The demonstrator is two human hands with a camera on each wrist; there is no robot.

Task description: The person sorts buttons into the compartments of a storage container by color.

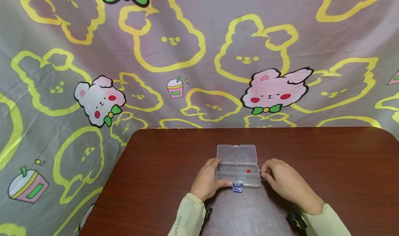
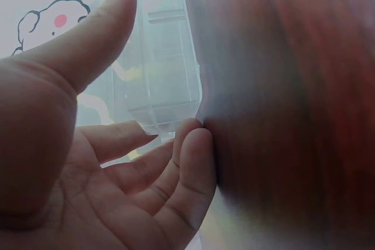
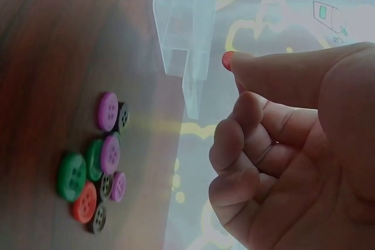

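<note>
A clear plastic compartment box (image 1: 226, 177) lies on the table with its lid (image 1: 237, 154) raised at the back and a blue latch (image 1: 237, 188) at the front. My left hand (image 1: 205, 182) grips the box's left end, thumb along the front and fingers toward the back. One red button (image 1: 248, 171) sits in the back right compartment. Just off the right end of the box is my right hand (image 1: 285, 177). Thumb and finger pinch a red button (image 3: 227, 60), of which only the edge shows in the right wrist view.
Several loose buttons lie in a group on the table in the right wrist view, among them a green button (image 3: 71, 176), a purple button (image 3: 108, 111) and a red button (image 3: 85, 202). A patterned cloth (image 1: 212, 80) hangs behind the brown table (image 1: 162, 180).
</note>
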